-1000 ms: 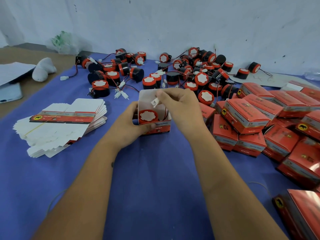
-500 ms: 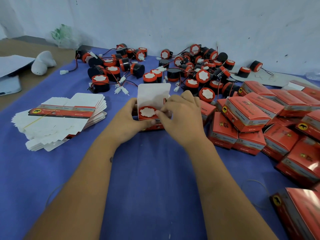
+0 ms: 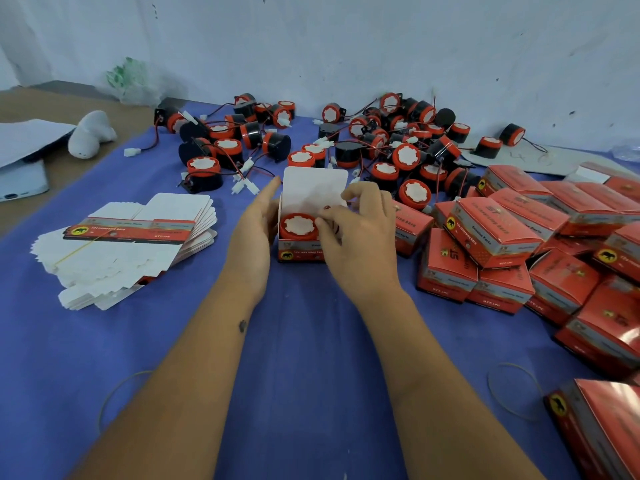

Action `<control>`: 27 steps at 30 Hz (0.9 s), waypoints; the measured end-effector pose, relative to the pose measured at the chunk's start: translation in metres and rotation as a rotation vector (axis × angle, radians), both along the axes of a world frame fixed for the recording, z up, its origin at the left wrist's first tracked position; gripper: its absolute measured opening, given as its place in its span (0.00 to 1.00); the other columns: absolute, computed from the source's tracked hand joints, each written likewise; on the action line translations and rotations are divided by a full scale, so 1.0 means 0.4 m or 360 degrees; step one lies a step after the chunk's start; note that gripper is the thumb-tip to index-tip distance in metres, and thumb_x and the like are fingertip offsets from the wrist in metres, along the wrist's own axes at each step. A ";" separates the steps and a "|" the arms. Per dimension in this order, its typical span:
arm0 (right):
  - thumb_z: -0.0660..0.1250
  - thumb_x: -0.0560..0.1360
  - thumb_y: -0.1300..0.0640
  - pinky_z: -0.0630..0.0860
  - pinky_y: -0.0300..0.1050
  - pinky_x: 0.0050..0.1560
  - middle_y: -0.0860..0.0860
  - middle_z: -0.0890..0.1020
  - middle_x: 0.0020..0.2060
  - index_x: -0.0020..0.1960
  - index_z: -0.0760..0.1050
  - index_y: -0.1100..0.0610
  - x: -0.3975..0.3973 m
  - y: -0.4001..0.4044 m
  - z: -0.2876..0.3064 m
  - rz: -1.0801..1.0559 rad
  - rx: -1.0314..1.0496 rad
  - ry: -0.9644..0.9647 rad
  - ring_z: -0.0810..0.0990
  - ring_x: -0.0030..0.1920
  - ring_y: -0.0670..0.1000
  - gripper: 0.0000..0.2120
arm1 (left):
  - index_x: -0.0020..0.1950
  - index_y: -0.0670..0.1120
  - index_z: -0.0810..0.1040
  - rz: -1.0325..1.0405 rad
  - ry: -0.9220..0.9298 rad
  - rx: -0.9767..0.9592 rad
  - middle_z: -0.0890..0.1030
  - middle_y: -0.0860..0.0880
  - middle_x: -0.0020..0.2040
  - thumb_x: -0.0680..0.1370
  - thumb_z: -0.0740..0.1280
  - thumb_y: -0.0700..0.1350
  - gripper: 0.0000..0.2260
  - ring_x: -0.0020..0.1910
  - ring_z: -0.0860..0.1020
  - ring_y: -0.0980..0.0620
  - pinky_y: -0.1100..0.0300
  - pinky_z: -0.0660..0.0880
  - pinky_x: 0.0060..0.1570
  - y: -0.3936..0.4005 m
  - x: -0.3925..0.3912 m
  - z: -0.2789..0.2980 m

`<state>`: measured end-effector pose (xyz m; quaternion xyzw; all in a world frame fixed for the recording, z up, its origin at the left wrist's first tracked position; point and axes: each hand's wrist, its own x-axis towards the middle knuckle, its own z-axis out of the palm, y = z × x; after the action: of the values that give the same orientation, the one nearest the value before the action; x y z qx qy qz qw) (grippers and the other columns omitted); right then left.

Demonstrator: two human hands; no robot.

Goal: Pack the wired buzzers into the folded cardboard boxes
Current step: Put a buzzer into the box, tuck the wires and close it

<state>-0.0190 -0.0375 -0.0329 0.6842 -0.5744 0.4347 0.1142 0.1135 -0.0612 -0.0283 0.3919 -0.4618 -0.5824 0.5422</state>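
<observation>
Head view. Blue cloth (image 3: 304,341) spread over a tabletop, brown table edge (image 3: 41,105) bare at far left, pale wall (image 3: 346,46) rising straight behind. Against that wall, a crumpled clear bag (image 3: 130,79); on the brown strip, a white rounded object (image 3: 90,133) and the corner of a white device (image 3: 20,181).

At centre, one open box (image 3: 301,251) standing upright on the cloth, mouth facing up, white lid flap (image 3: 315,185) raised and tilted back toward the wall. Inside, a buzzer (image 3: 298,227) seated with its round red-rimmed white face upward, axis vertical; red wire just visible beside it, under the fingers.

Left hand (image 3: 254,226) pressed flat against the box's left wall, fingers straight, bracing it. Right hand (image 3: 356,230) curled over the box's right rim, fingertips (image 3: 320,221) tucked into the opening and touching the buzzer's edge and wire; whether pinching the wire or only pushing it, cannot tell.

Behind the box, a heap of loose buzzers (image 3: 381,143) with tangled wires and white plugs, close to the lid flap. Left, well apart, a fanned stack of flat unfolded cartons (image 3: 138,237). Right, crowding near the right wrist, a pile of closed red boxes (image 3: 519,244) running off the frame edge. Open cloth toward the body, with thin rubber bands (image 3: 512,393) lying loose on it.
</observation>
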 end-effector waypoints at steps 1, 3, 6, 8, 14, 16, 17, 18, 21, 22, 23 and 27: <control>0.71 0.74 0.61 0.73 0.50 0.56 0.58 0.75 0.56 0.46 0.83 0.62 0.000 -0.004 -0.002 0.0048 0.0067 -0.0064 0.72 0.56 0.58 0.05 | 0.65 0.53 0.78 0.0029 -0.0014 0.0038 0.84 0.48 0.57 0.84 0.56 0.50 0.15 0.57 0.82 0.49 0.47 0.75 0.64 0.004 -0.006 0.002; 0.70 0.75 0.63 0.73 0.48 0.58 0.57 0.73 0.59 0.49 0.83 0.63 0.002 -0.010 -0.005 0.0185 0.0227 -0.0250 0.72 0.59 0.56 0.06 | 0.64 0.53 0.79 0.0127 -0.0169 0.0008 0.84 0.49 0.56 0.83 0.57 0.47 0.15 0.55 0.83 0.49 0.49 0.78 0.60 0.004 -0.014 -0.003; 0.70 0.74 0.66 0.74 0.47 0.58 0.56 0.74 0.57 0.49 0.83 0.65 0.003 -0.018 -0.009 0.0259 0.0253 -0.0366 0.73 0.59 0.56 0.05 | 0.65 0.54 0.77 0.0226 -0.0205 -0.0012 0.83 0.55 0.56 0.84 0.58 0.45 0.13 0.55 0.82 0.56 0.58 0.79 0.54 -0.001 -0.017 -0.014; 0.69 0.73 0.66 0.72 0.43 0.57 0.55 0.74 0.55 0.46 0.82 0.65 0.002 -0.019 -0.008 0.0252 0.0222 -0.0357 0.72 0.57 0.55 0.03 | 0.67 0.56 0.74 0.0256 -0.0389 -0.0112 0.82 0.58 0.56 0.84 0.58 0.46 0.13 0.54 0.80 0.59 0.63 0.77 0.52 0.004 -0.017 -0.023; 0.69 0.73 0.64 0.68 0.40 0.49 0.54 0.74 0.50 0.41 0.75 0.62 0.009 -0.022 -0.009 0.0201 0.0122 -0.0176 0.67 0.50 0.50 0.03 | 0.76 0.54 0.61 0.0280 -0.0969 -0.0412 0.76 0.53 0.67 0.82 0.57 0.43 0.22 0.62 0.75 0.51 0.52 0.75 0.60 0.006 -0.036 -0.035; 0.68 0.71 0.67 0.69 0.39 0.48 0.53 0.72 0.50 0.41 0.74 0.62 0.010 -0.027 -0.009 0.0163 0.0115 -0.0250 0.69 0.50 0.52 0.03 | 0.75 0.55 0.61 0.0271 -0.0914 -0.0366 0.77 0.55 0.61 0.82 0.58 0.41 0.23 0.56 0.77 0.54 0.60 0.76 0.53 0.001 -0.030 -0.038; 0.67 0.70 0.69 0.69 0.37 0.47 0.52 0.71 0.49 0.42 0.73 0.62 0.009 -0.028 -0.010 0.0149 0.0116 -0.0328 0.70 0.49 0.52 0.04 | 0.74 0.56 0.62 0.0275 -0.0883 -0.0335 0.78 0.59 0.56 0.81 0.59 0.40 0.23 0.53 0.77 0.58 0.66 0.74 0.48 -0.002 -0.027 -0.041; 0.66 0.69 0.70 0.69 0.34 0.46 0.51 0.70 0.49 0.44 0.73 0.62 0.005 -0.027 -0.011 0.0148 0.0127 -0.0431 0.71 0.49 0.51 0.07 | 0.73 0.57 0.64 0.0281 -0.0854 -0.0304 0.77 0.62 0.53 0.81 0.59 0.40 0.23 0.50 0.76 0.61 0.70 0.72 0.43 -0.004 -0.024 -0.042; 0.65 0.71 0.72 0.68 0.27 0.47 0.47 0.72 0.52 0.57 0.72 0.58 -0.006 -0.018 -0.011 0.0223 0.0181 -0.0692 0.72 0.49 0.46 0.18 | 0.70 0.58 0.67 0.0281 -0.0785 -0.0257 0.77 0.64 0.50 0.80 0.60 0.40 0.21 0.49 0.76 0.63 0.67 0.70 0.41 -0.005 -0.026 -0.042; 0.66 0.72 0.70 0.69 0.28 0.49 0.46 0.74 0.53 0.60 0.72 0.56 -0.006 -0.013 -0.011 0.0261 0.0201 -0.0701 0.73 0.50 0.45 0.19 | 0.70 0.58 0.67 0.0288 -0.0786 -0.0261 0.77 0.63 0.51 0.80 0.61 0.40 0.21 0.50 0.76 0.62 0.66 0.71 0.42 -0.006 -0.027 -0.041; 0.67 0.73 0.68 0.70 0.30 0.52 0.46 0.76 0.53 0.62 0.72 0.55 -0.002 -0.010 -0.012 0.0295 0.0233 -0.0676 0.74 0.51 0.45 0.20 | 0.70 0.57 0.68 0.0295 -0.0792 -0.0272 0.78 0.61 0.52 0.80 0.61 0.40 0.20 0.51 0.77 0.60 0.64 0.72 0.43 -0.007 -0.028 -0.041; 0.67 0.76 0.58 0.75 0.33 0.50 0.46 0.82 0.48 0.62 0.74 0.50 0.018 -0.003 -0.016 0.0398 0.0406 -0.0740 0.79 0.50 0.41 0.15 | 0.69 0.58 0.66 0.0316 -0.0775 -0.0294 0.80 0.56 0.55 0.80 0.62 0.41 0.20 0.50 0.79 0.57 0.61 0.77 0.46 -0.009 -0.031 -0.044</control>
<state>-0.0118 -0.0386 -0.0392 0.6405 -0.5464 0.5147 -0.1620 0.1010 -0.0650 -0.0457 0.5125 -0.5889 -0.3706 0.5031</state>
